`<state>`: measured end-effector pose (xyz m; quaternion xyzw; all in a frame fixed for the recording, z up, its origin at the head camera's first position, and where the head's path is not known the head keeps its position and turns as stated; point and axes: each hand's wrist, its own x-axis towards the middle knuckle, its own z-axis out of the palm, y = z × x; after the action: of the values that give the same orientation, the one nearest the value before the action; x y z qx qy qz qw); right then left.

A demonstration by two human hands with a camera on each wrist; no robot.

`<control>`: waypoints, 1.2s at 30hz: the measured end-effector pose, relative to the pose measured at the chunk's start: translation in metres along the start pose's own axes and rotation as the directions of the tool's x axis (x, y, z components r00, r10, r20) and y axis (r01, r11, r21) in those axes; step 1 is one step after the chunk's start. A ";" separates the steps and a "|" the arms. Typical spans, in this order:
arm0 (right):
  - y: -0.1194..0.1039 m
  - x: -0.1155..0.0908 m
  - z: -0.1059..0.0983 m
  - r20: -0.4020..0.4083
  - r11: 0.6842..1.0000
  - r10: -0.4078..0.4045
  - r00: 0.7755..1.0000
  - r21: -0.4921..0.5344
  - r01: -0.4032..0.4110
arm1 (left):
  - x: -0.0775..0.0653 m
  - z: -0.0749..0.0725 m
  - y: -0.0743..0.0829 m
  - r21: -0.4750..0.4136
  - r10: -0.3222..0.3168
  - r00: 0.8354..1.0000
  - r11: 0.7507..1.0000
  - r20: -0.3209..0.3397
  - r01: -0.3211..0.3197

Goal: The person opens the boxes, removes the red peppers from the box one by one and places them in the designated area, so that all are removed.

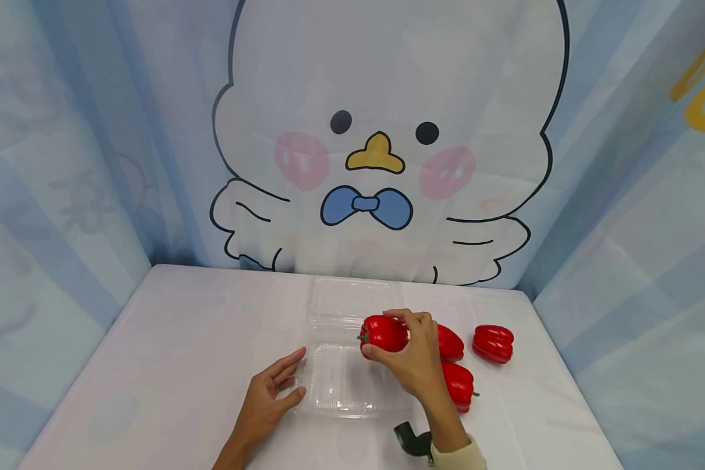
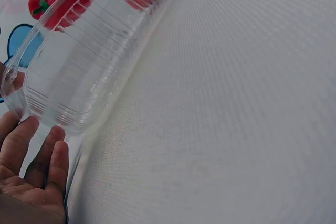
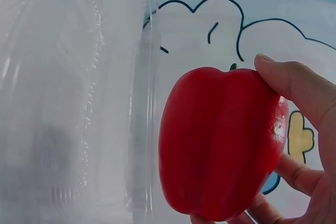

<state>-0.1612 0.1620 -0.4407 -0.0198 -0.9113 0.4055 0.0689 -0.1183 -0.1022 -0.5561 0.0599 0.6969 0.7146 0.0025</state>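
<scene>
My right hand grips a red bell pepper between thumb and fingers, over the right part of a clear plastic clamshell box. The pepper's green stem points left in the head view. From the right wrist view, the pepper hangs beside the box wall. At the box's left side is my left hand, thumb and fingers spread apart. Its fingertips are right at the box's edge in the left wrist view. The box's lid lies folded back behind it.
Right of the box lie three more red bell peppers: one partly behind my right hand, one nearer me, one farther right. A dark green curved piece shows by my right wrist. A printed curtain hangs behind the white table.
</scene>
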 end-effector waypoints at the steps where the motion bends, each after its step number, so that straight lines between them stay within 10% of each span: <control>1: 0.001 0.000 -0.002 -0.002 1.000 0.006 1.000 0.000 -0.006 | 0.000 0.000 0.000 0.001 -0.004 1.000 1.000 -0.003 0.004; 36: 0.039 -0.003 -0.066 -0.076 0.989 0.130 0.989 -0.066 -0.135 | 0.000 0.001 0.003 0.004 -0.025 1.000 1.000 -0.011 0.025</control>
<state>-0.1498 0.2368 -0.4265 -0.0973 -0.9188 0.3754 0.0733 -0.1181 -0.1010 -0.5529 0.0474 0.6991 0.7134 0.0075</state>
